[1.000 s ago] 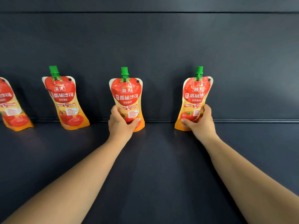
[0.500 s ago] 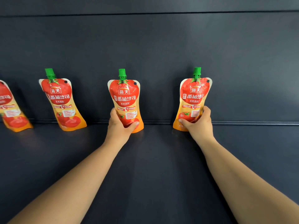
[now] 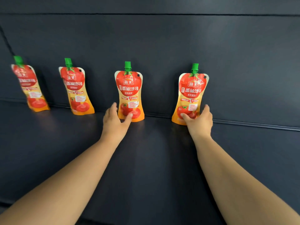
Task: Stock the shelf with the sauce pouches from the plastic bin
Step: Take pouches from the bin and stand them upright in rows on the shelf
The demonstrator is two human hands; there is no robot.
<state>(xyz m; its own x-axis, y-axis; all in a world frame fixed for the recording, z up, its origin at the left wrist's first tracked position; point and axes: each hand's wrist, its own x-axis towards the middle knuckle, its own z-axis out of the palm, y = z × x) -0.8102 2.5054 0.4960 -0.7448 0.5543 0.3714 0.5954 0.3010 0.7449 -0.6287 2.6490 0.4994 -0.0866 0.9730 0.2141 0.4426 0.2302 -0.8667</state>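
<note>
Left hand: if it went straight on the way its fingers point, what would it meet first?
Likely the third pouch from the left: the left hand has its thumb touching the pouch's front, and the fingers run past its left edge toward the back panel close behind. Depth there is unclear.

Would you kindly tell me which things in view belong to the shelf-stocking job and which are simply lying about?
Job: left hand, touching the third pouch; right hand, gripping the fourth pouch; first pouch and second pouch, already standing; the shelf.
Lying about: nothing loose shows; only the dark back panel.
</note>
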